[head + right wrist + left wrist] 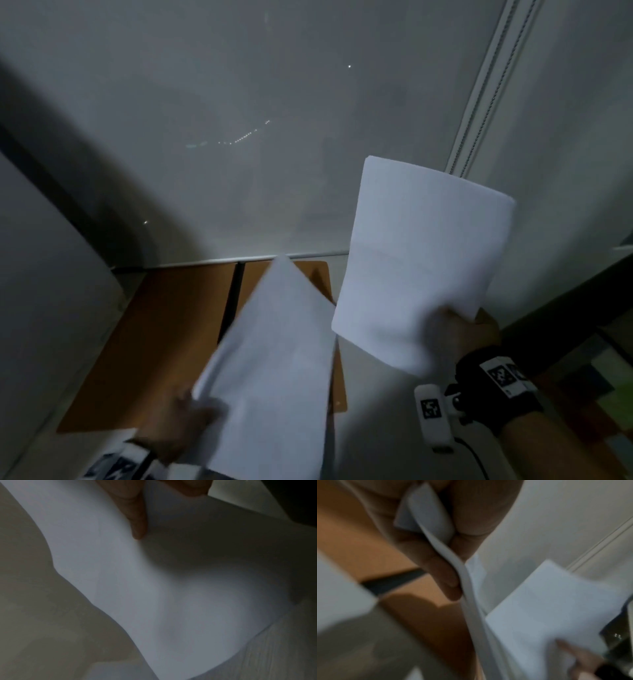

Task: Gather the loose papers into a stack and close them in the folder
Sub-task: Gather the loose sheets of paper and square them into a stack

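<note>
Above the open brown folder [164, 335], which lies flat on the table, I am still gathering: my left hand [178, 421] pinches the near corner of one batch of white sheets [274, 359] over the folder's right half, fingers [447, 580] curled against the paper. My right hand [459, 332], to the folder's right, grips a second batch [424, 260] by its lower edge (thumb on top). Next, I judge, the two batches must meet squarely.

White papers [274, 359] and papers [421, 260] held aloft above the open tan folder [164, 335] lying flat
</note>
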{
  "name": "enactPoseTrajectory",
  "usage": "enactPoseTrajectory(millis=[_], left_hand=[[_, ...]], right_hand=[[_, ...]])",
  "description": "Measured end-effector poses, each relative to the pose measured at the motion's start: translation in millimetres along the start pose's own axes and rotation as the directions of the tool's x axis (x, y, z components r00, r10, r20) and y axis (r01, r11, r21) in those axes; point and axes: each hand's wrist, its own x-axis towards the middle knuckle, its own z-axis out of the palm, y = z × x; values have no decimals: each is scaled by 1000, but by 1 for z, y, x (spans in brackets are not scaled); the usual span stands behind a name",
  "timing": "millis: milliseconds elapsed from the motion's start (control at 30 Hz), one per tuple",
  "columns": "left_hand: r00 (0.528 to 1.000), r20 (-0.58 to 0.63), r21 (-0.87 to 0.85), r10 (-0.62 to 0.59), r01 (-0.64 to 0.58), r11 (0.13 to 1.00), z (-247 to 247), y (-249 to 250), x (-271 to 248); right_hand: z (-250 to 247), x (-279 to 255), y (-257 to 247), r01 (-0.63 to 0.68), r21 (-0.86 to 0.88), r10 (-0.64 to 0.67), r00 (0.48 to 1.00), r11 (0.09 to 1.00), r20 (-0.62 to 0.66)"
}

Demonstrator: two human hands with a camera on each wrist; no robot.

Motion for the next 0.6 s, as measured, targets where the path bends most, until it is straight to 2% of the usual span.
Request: enactPoseTrajectory(millis=[33, 67, 133, 200, 233, 300, 400, 500, 600], left_hand=[[996, -90, -194, 0, -18, 981, -16, -8, -1], [990, -137, -407, -19, -38, 913, -31, -13, 1], [993, -121, -697, 11, -93, 711, -46, -13, 4], [986, -87, -782, 140, -155, 604, -46, 2, 6], [978, -68, -785, 197, -175, 595, -42, 15, 8], [970, -59, -751, 235, -198, 630, -29, 37, 15], [973, -142, -639, 184, -232, 733, -14, 58, 25], [967, -204, -490, 152, -235, 840, -6, 62, 36], [964, -252, -411, 87, -188, 892, 1, 60, 35]], right_hand=[[2, -1, -1, -1, 16, 1, 1000, 1000, 1], [6, -2, -2, 13, 32, -13, 1000, 999, -6], [19, -7, -2, 29, 60, -32, 999, 998, 41], [35, -16, -5, 10, 101, -25, 989, 995, 145], [45, -20, -6, 11, 86, -28, 980, 996, 195], [66, -27, -5, 4, 5, -5, 959, 1000, 285], [90, -35, 0, -103, -60, 118, 918, 993, 378], [99, -40, 2, -313, 119, 206, 821, 942, 532], [99, -42, 2, -330, 162, 189, 807, 930, 560]])
